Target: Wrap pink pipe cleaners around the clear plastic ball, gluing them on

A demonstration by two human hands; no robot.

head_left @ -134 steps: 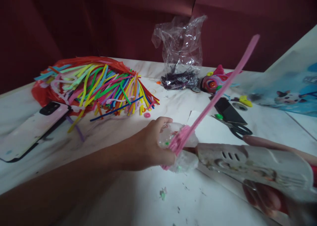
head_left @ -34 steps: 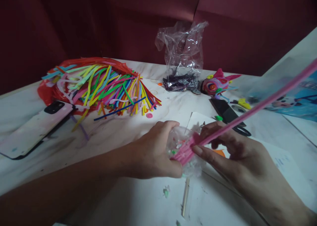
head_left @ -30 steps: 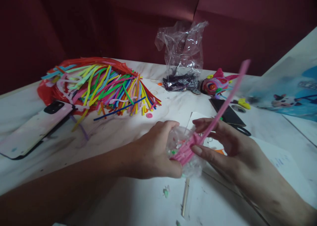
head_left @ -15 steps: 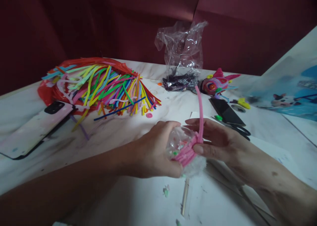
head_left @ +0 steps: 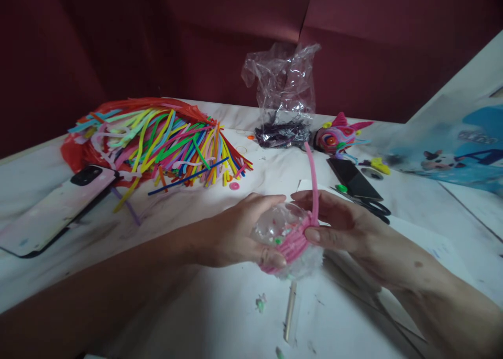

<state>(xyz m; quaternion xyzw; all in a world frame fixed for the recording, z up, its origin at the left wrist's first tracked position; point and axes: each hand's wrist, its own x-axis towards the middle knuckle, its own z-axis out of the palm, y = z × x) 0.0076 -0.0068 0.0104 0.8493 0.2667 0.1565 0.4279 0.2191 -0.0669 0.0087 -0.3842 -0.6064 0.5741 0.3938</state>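
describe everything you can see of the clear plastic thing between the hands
The clear plastic thing looks glossy and rounded above, cloudier below, with green and reddish bits showing. A pink fuzzy band crosses its middle slantwise, one loose end standing up. The left hand grips it over the white table; the right hand pinches the band's edge.

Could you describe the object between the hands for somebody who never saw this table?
Above the white table, find the left hand and right hand. Between them is a clear plastic object. Unlike the clear bag behind, it carries pink strips, one end upright.
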